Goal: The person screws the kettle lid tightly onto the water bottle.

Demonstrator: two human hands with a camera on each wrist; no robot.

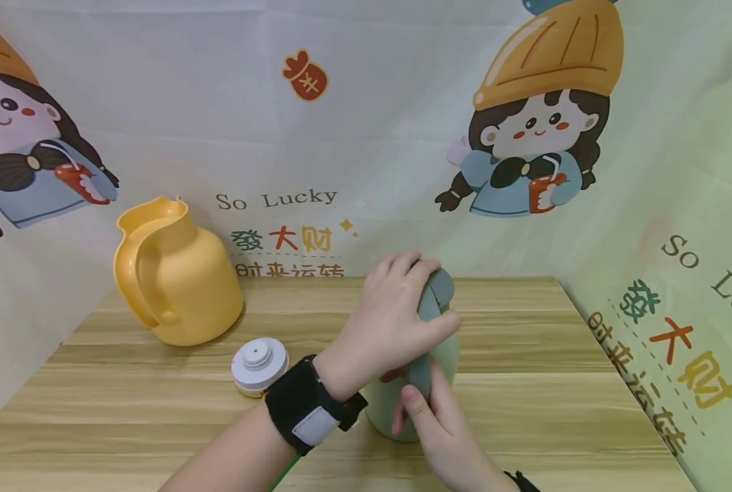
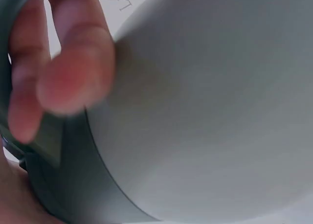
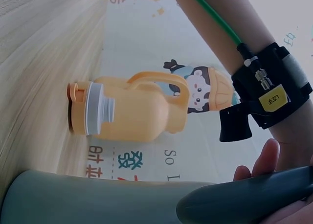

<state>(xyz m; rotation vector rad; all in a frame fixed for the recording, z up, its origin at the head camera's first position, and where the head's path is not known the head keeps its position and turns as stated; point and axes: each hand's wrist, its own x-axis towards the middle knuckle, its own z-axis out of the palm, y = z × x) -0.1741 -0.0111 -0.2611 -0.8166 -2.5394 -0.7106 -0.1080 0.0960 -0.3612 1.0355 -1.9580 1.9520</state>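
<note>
A pale green thermos jug [image 1: 447, 352] stands on the table in front of the person, its dark green handle [image 1: 419, 377] facing them. From above, the left hand [image 1: 385, 316] grips the dark green lid [image 1: 442, 287], fingers over the far side and thumb stretched out to the right. Lower down, the right hand [image 1: 444, 425] holds the handle, thumb along its near side. The jug's body [image 2: 210, 111] fills most of the left wrist view, with fingertips [image 2: 73, 84] by the handle loop. Most of the lid is hidden under the left hand.
A yellow jug [image 1: 202, 287] without its lid stands at the back left. Near it lies a white and yellow lid [image 1: 259, 362]. Printed cloth [image 1: 396, 171] hangs behind and beside the wooden table [image 1: 525, 396]. A green cable [image 3: 215, 13] runs along the left forearm.
</note>
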